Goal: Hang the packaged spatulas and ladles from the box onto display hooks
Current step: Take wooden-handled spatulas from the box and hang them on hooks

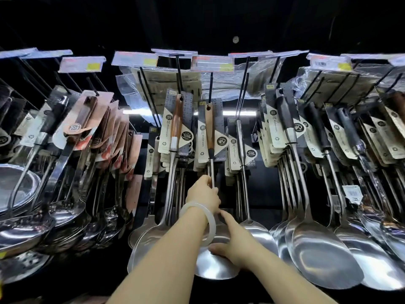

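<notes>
A packaged ladle with a wooden handle (pixel 209 126) hangs by its card on a black display hook (pixel 211 87) at the centre of the rack. My left hand (pixel 202 194), with a pale bangle on the wrist, grips the ladle's thin steel shaft just below the card. My right hand (pixel 230 240) holds the shiny bowl of the same ladle (pixel 210 266) from the right, thumb on its face. The box is out of view.
Rows of packaged steel spatulas (pixel 317 249) and ladles (pixel 65 207) fill the hooks left and right. Price tags (pixel 211 63) stick out from the hook ends above. A strainer (pixel 15 185) hangs at far left.
</notes>
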Tool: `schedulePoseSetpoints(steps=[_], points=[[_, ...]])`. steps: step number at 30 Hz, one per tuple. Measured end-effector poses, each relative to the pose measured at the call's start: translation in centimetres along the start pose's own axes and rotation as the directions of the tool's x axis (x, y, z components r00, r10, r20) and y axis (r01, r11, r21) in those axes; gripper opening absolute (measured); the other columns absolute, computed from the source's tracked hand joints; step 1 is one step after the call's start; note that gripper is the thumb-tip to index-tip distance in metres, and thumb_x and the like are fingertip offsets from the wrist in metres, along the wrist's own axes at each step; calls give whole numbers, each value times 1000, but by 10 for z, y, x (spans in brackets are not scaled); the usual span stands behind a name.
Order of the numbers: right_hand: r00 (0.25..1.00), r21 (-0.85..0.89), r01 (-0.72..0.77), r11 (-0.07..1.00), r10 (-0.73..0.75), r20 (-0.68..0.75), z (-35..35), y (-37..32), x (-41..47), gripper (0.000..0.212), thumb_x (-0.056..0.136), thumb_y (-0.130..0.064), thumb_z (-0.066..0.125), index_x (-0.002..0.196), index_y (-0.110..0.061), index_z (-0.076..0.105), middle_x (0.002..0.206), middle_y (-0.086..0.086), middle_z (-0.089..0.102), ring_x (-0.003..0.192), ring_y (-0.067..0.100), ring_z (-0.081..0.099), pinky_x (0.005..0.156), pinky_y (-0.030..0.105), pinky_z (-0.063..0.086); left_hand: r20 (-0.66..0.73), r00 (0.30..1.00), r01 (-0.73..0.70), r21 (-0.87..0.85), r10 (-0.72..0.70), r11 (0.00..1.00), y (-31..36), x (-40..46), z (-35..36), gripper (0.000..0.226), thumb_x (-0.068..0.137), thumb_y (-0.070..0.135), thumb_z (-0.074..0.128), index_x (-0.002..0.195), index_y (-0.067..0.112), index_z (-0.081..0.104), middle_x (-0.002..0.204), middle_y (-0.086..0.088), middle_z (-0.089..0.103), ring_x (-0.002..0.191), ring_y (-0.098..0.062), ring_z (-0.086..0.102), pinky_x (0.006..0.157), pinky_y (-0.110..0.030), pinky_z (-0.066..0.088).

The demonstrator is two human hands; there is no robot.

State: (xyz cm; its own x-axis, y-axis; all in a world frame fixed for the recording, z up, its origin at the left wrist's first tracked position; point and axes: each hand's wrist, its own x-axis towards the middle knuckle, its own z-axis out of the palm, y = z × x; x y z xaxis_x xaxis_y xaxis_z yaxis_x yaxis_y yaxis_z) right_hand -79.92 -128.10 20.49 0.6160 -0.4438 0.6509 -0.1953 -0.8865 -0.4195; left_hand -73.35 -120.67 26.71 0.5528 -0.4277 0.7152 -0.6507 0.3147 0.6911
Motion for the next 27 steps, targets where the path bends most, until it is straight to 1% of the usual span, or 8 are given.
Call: schedulePoseSetpoints(steps=[3, 6, 9, 13, 15, 20, 25, 27], points=[[998, -138, -56, 989, 57, 0, 2, -4, -2, 89, 84, -36, 63, 148, -29, 2, 138, 3, 50, 118, 21, 52, 98, 31, 44, -36, 999, 28, -2, -28, 1000, -2, 0, -3, 17, 90, 12, 48, 102, 24, 49, 103, -20, 64, 89, -35, 65, 83, -50, 55], [995, -324, -93, 942, 77, -61, -5, -15, -12, 85, 84, -54, 54, 147, -27, 4, 137, 12, 43, 123, 31, 48, 98, 39, 44, -47, 999, 18, 57, -16, 998, 4, -12, -14, 42, 90, 14, 53, 128, 21, 37, 107, -14, 62, 93, -31, 64, 85, -39, 53], [991, -488, -42, 872, -24, -129, -15, -33, -29, 75, 87, -53, 50, 145, -29, 9, 133, 8, 36, 123, 29, 41, 94, 39, 41, 32, 996, -86, 241, 81, 967, 13, -29, -22, 52, 89, 15, 55, 135, 18, 30, 122, -14, 53, 106, -29, 57, 90, -37, 48], [983, -640, 29, 768, -138, -121, -23, -49, -57, 67, 87, -48, 51, 142, -29, 20, 126, 4, 34, 123, 26, 34, 94, 35, 37, 198, 965, -260, 618, 174, 741, 22, -54, -36, 63, 93, 25, 47, 147, 18, 15, 155, -12, 12, 144, -28, 14, 117, -41, 20], [980, -695, 38, 718, -161, -113, -29, -54, -77, 64, 86, -49, 51, 141, -29, 24, 133, 4, 31, 131, 25, 27, 101, 34, 33, 277, 942, -331, 694, 188, 639, 23, -71, -41, 65, 95, 27, 42, 149, 19, 7, 159, -9, -7, 147, -24, -11, 120, -43, 3], [989, -716, -50, 696, -67, -134, -50, -52, -140, 68, 86, -53, 50, 143, -27, 22, 151, 5, 18, 143, 22, 9, 116, 35, 19, 419, 857, -512, 630, 300, 583, 29, -126, -26, 67, 96, 24, 40, 150, 19, 1, 158, -5, -15, 145, -19, -21, 117, -40, -8], [968, -770, -237, 592, 75, -239, -97, -30, -232, 74, 86, -53, 50, 145, -20, 21, 148, 7, 25, 141, 25, 19, 113, 35, 23, 567, 712, -695, 486, 414, 530, 49, -196, 31, 69, 96, 28, 40, 149, 16, -2, 158, -5, -16, 145, -20, -19, 118, -43, -5], [955, -810, -291, 509, 103, -278, -122, -18, -271, 76, 83, -57, 50, 144, -16, 29, 147, 14, 33, 138, 32, 27, 111, 42, 30, 637, 636, -760, 418, 436, 497, 62, -230, 59, 70, 96, 32, 38, 149, 15, -4, 158, -5, -18, 145, -20, -20, 118, -44, -4]])
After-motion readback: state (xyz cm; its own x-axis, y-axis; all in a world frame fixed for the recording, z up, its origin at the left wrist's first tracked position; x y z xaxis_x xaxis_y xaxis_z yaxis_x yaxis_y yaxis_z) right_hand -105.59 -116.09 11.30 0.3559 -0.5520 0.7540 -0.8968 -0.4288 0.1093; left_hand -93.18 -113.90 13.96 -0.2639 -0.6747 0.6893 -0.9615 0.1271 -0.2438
